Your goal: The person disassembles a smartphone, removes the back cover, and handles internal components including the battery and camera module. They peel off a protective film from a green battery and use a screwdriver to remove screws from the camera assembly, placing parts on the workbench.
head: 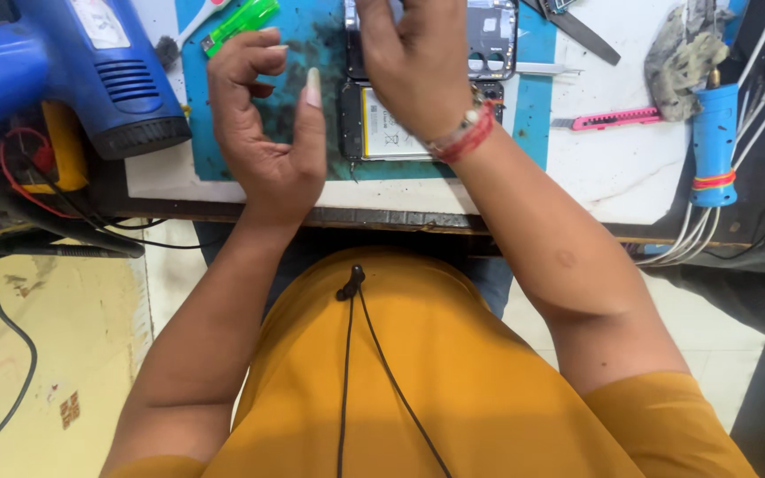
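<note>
Opened phone (418, 88) on teal mat (312, 53).
Right hand (418, 66) above it, grip unclear; left hand (267, 124) beside, fingers curled, empty.

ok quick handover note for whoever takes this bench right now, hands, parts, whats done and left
Left hand: raised over the worn teal work mat, fingers curled, apparently empty.
Right hand: above the opened black phone; whether it has a grip on anything cannot be told.
Done: phone's back is off, battery and boards exposed.
Left: the phone is still open and not put back together.
Nearby: blue heat gun, pink utility knife.
</note>
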